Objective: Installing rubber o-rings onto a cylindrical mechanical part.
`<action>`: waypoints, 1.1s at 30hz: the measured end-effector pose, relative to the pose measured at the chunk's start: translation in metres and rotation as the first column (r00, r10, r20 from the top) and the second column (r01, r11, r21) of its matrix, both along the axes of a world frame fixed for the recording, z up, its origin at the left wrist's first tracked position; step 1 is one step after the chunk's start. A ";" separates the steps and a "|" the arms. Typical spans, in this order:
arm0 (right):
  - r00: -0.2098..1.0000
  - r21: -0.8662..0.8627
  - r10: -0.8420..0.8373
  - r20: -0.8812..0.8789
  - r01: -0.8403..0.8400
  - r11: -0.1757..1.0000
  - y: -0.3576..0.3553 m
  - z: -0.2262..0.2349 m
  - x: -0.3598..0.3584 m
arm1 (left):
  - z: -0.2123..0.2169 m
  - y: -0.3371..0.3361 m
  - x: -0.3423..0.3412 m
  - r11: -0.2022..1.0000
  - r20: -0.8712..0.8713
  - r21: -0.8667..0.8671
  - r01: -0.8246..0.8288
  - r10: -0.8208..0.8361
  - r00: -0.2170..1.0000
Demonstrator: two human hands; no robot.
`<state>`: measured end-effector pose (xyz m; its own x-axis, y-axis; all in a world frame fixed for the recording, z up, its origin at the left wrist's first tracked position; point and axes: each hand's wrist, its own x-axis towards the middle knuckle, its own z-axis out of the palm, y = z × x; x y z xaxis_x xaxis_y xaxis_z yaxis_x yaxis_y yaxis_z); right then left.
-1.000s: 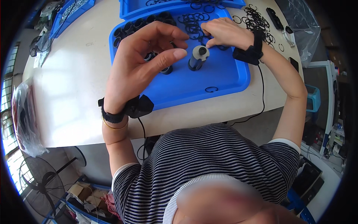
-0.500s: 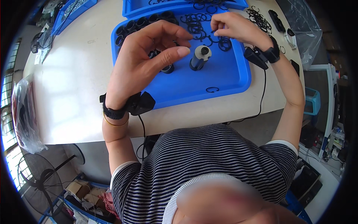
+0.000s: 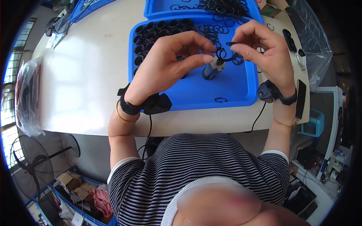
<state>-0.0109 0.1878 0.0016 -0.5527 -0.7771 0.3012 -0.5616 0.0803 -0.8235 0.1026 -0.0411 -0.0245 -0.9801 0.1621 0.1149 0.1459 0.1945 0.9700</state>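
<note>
My left hand (image 3: 171, 62) hovers over a blue tray (image 3: 233, 88), thumb and fingers pinched on the pale top of a small dark cylinder part (image 3: 212, 69). My right hand (image 3: 264, 49) is raised beside it and pinches a thin black rubber ring (image 3: 230, 56) between thumb and forefinger, just right of the part's top. Rows of black cylinder parts (image 3: 151, 35) fill the tray's far left. Loose black rings (image 3: 213, 30) lie in the tray's far middle. One ring (image 3: 221, 100) lies alone near the front rim.
A second blue tray (image 3: 166, 5) with more rings sits behind. The white table (image 3: 83, 75) spreads to the left, a clear plastic bag (image 3: 26, 94) at its left end. Black devices (image 3: 301, 98) lie along the right edge. A fan (image 3: 26, 165) stands on the floor.
My right hand lifted from the tray's ring pile and moved toward me with a ring, now next to the part. My left hand stayed on the cylinder part.
</note>
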 end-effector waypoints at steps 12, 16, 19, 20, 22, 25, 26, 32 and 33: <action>0.992 -0.090 0.044 0.117 -0.034 0.995 -0.007 -0.009 0.000 | -0.007 0.000 -0.009 0.988 0.028 0.152 0.006 -0.011 1.000; 0.979 -0.067 0.038 0.201 -0.025 0.997 -0.007 -0.010 -0.002 | -0.009 -0.002 -0.010 0.980 0.036 0.197 0.011 -0.018 0.999; 0.979 -0.058 0.031 0.201 -0.020 0.998 -0.007 -0.012 -0.003 | -0.009 -0.003 -0.008 0.983 0.026 0.183 -0.001 -0.004 1.000; 0.980 -0.049 0.038 0.194 -0.029 0.998 -0.007 -0.012 -0.004 | -0.009 -0.003 -0.009 0.980 0.032 0.200 0.000 -0.006 0.999; 0.982 -0.047 0.031 0.186 -0.022 0.999 -0.005 -0.012 -0.006 | -0.009 -0.002 -0.011 0.983 -0.018 0.182 0.016 -0.013 1.000; 0.981 -0.035 0.020 0.193 -0.013 0.999 -0.003 -0.011 -0.007 | -0.009 -0.001 -0.012 0.983 0.009 0.186 0.011 -0.013 1.000; 0.979 -0.033 0.015 0.203 -0.008 0.999 -0.002 -0.011 -0.008 | -0.010 0.000 -0.012 0.982 0.009 0.187 0.012 -0.014 1.000; 0.977 0.005 0.021 0.214 -0.023 1.000 -0.002 -0.009 -0.008 | -0.011 0.001 -0.011 0.983 -0.018 0.181 -0.001 0.005 1.000; 0.974 0.015 0.017 0.227 -0.021 1.000 -0.002 -0.009 -0.008 | -0.011 0.000 -0.011 0.986 -0.009 0.164 -0.002 0.004 1.000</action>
<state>-0.0185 0.1858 -0.0070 -0.5906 -0.7918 0.1558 -0.3615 0.0869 -0.9283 0.0919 -0.0406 -0.0354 -0.9792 0.1372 0.1492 0.1551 0.0331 0.9873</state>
